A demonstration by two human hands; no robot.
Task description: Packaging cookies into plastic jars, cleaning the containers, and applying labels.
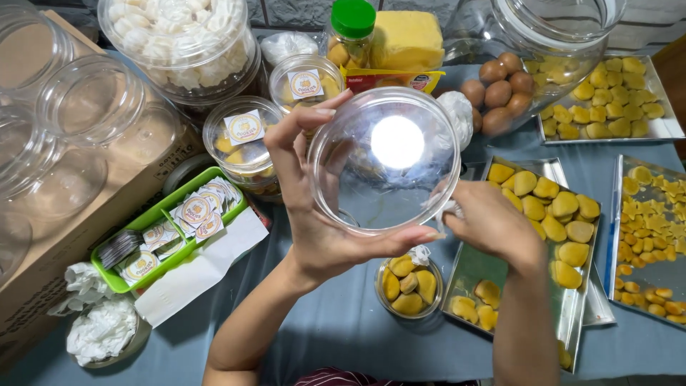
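Clear plastic catches the overhead light as a person lifts an empty round jar (386,161) above a blue-covered counter (336,329), its open mouth tilted toward the camera so the inside shows. The left hand (314,207) spans the rim, thumb under and fingers over the top edge, a wide grip that steadies the jar in mid-air. The right hand (493,225) is closed around a small wad of white tissue (449,209) pressed at the jar's lower right edge, apparently placed to wipe it.

Directly below, a smaller open tub (409,286) sits part-filled with yellow cookies, close beside the metal tray (475,268) that carries more of them. A green basket (153,218) of round labels lies to the left within easy reach, next to sealed, labelled tubs (243,139). Brown eggs (500,89) and further trays of pastry (607,93) line the far side.
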